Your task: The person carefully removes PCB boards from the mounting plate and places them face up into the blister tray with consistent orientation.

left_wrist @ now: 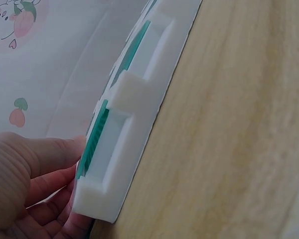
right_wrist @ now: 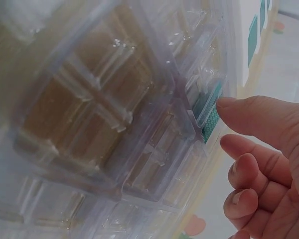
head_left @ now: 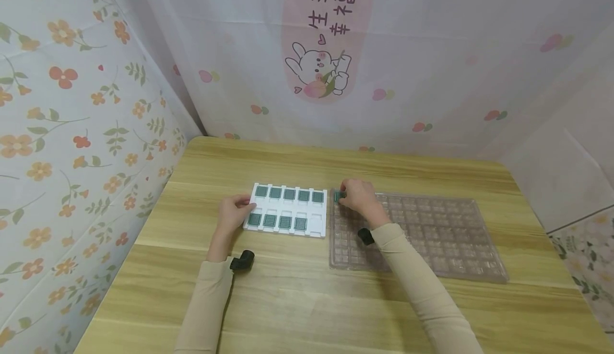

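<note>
A white tray (head_left: 288, 209) carries two rows of square green chips (head_left: 289, 194); the right-end pocket of its near row holds none. My left hand (head_left: 233, 213) grips the tray's left edge, with the thumb by a green chip (left_wrist: 93, 142) and the other fingers lower at the side. At the far left corner of a clear plastic tray (head_left: 422, 236), my right hand (head_left: 358, 196) pinches a green chip (right_wrist: 212, 115) between thumb and index finger. That chip sits at a corner pocket, partly behind a clear ridge; the other right fingers are curled.
Both trays lie side by side on a wood-grain table (head_left: 288, 300), a narrow gap between them. Black wrist cameras (head_left: 243, 260) are on both forearms. A printed cloth (head_left: 240, 66) hangs behind the table, and a floral one (head_left: 72, 146) at the left.
</note>
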{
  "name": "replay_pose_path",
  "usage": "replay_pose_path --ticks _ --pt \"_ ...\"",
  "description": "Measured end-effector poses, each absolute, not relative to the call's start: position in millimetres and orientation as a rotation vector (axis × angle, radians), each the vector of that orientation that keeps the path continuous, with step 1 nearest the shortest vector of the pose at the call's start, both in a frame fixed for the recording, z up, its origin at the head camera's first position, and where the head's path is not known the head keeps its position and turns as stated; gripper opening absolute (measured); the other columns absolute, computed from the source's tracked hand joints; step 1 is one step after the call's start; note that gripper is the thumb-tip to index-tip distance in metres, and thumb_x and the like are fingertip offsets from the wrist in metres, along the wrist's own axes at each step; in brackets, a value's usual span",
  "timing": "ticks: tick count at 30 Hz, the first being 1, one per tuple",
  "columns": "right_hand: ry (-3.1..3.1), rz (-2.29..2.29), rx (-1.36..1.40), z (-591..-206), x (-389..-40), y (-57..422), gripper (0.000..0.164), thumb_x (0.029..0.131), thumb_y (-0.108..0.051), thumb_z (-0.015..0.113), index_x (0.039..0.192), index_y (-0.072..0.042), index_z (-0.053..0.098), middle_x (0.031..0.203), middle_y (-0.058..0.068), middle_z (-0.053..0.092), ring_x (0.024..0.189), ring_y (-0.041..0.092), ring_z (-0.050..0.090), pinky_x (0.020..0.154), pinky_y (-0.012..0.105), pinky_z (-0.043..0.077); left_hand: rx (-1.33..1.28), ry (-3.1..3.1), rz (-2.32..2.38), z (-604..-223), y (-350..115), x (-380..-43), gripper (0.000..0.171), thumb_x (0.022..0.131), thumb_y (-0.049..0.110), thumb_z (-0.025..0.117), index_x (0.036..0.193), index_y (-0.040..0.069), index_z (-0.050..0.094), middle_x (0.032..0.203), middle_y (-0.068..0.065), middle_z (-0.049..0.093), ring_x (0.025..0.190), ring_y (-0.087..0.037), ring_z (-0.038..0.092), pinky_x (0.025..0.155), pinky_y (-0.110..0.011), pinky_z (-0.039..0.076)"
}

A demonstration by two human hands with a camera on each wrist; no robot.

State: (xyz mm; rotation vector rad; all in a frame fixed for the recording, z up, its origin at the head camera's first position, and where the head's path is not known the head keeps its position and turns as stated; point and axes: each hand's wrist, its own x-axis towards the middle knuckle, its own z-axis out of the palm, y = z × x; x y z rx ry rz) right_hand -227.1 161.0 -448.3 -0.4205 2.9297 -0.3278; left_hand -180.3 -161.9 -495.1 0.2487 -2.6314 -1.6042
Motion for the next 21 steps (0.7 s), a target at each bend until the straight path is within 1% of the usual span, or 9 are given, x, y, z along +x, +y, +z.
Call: replay_pose_path --ticks 3,8,10,12,14,18,21 --pt "2.927 -0.335 -0.416 -448.1 -226.5 161.1 0.027 0.082 -0.019 0.071 0.103 -0.002 0.066 0.099 0.011 0.068 0.071 0.019 0.060 0.073 0.042 0.049 0.242 -2.630 -1.602 -494.8 -161.7 -179.9 0.031 0.081 0.004 0.069 0.108 -0.011 0.064 0.097 -0.026 0.065 0.086 -0.032 0.062 0.066 -0.019 0.044" --pt "2.927 -0.351 -0.416 -446.1 -224.3 160.7 0.027 0.082 -0.018 0.071 0.104 -0.002 0.066 0.099 0.011 0.068 0.069 0.019 0.058 0.073 0.042 0.049 0.239 -2.628 -1.603 -494.2 -161.9 -179.9 0.030 0.081 0.004 0.069 0.107 -0.011 0.064 0.098 -0.026 0.065 0.087 -0.033 0.062 0.070 -0.026 0.048" --pt "2.925 -0.366 -0.413 -445.4 -223.0 160.4 0.028 0.082 -0.018 0.071 0.104 -0.002 0.066 0.100 0.011 0.068 0.073 0.020 0.060 0.073 0.041 0.049 0.242 -2.626 -1.606 -494.2 -162.0 -180.1 0.030 0.081 0.004 0.069 0.107 -0.011 0.064 0.097 -0.026 0.065 0.086 -0.032 0.062 0.071 -0.027 0.048" --pt "2.915 -0.399 -0.409 -444.8 -221.6 160.4 0.028 0.083 -0.018 0.071 0.104 -0.001 0.065 0.101 0.012 0.067 0.076 0.022 0.060 0.073 0.040 0.049 0.240 -2.623 -1.609 -494.5 -161.9 -180.1 0.030 0.081 0.004 0.069 0.107 -0.011 0.064 0.097 -0.026 0.065 0.086 -0.032 0.062 0.070 -0.025 0.047" --pt "2.898 -0.455 -0.406 -444.9 -220.5 160.3 0.028 0.083 -0.016 0.070 0.105 0.001 0.064 0.100 0.013 0.066 0.076 0.022 0.060 0.070 0.038 0.049 0.239 -2.618 -1.614 -494.9 -161.9 -180.0 0.030 0.081 0.005 0.069 0.107 -0.011 0.064 0.097 -0.026 0.065 0.086 -0.032 0.062 0.068 -0.022 0.045" --pt "2.866 -0.560 -0.397 -444.8 -217.0 159.9 0.028 0.084 -0.013 0.069 0.106 0.003 0.063 0.098 0.015 0.064 0.069 0.020 0.056 0.064 0.034 0.048 0.239 -2.616 -1.619 -495.2 -161.5 -179.6 0.031 0.081 0.004 0.069 0.107 -0.011 0.064 0.097 -0.026 0.065 0.085 -0.032 0.061 0.066 -0.020 0.043" --pt "2.865 -0.591 -0.388 -443.8 -213.5 159.2 0.028 0.083 -0.013 0.070 0.104 0.003 0.064 0.100 0.016 0.064 0.066 0.018 0.054 0.063 0.033 0.048 0.239 -2.618 -1.614 -494.5 -161.0 -179.5 0.031 0.081 0.004 0.069 0.107 -0.011 0.064 0.097 -0.026 0.065 0.085 -0.032 0.061 0.067 -0.021 0.044"
